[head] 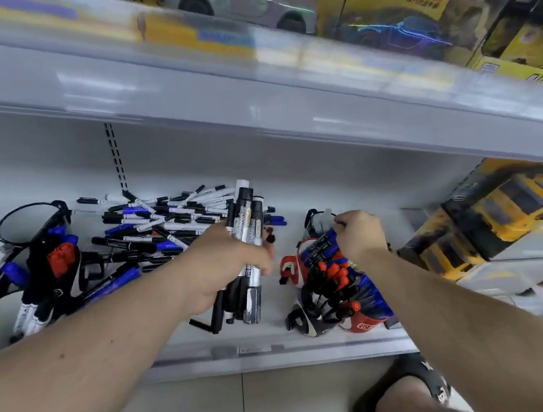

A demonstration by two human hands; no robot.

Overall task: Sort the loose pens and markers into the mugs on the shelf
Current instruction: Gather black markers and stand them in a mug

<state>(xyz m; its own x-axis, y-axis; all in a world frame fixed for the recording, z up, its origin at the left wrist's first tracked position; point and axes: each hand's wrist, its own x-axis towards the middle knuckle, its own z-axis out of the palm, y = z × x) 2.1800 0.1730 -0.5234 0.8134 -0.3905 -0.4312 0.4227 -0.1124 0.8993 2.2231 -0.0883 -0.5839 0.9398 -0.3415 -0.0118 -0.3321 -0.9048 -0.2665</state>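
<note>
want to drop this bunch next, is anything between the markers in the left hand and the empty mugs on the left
Nothing visible. The left hand grips the marker bunch above the shelf; the loose pile lies low beside the route to the mugs.

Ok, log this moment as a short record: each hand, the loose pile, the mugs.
left hand: grips a bundle of black-capped markers
right hand: pinches a blue marker at the right mug
loose pile: black and blue pens lying on the shelf
left mugs: the farthest looks empty; one nearer holds red and blue markers
</note>
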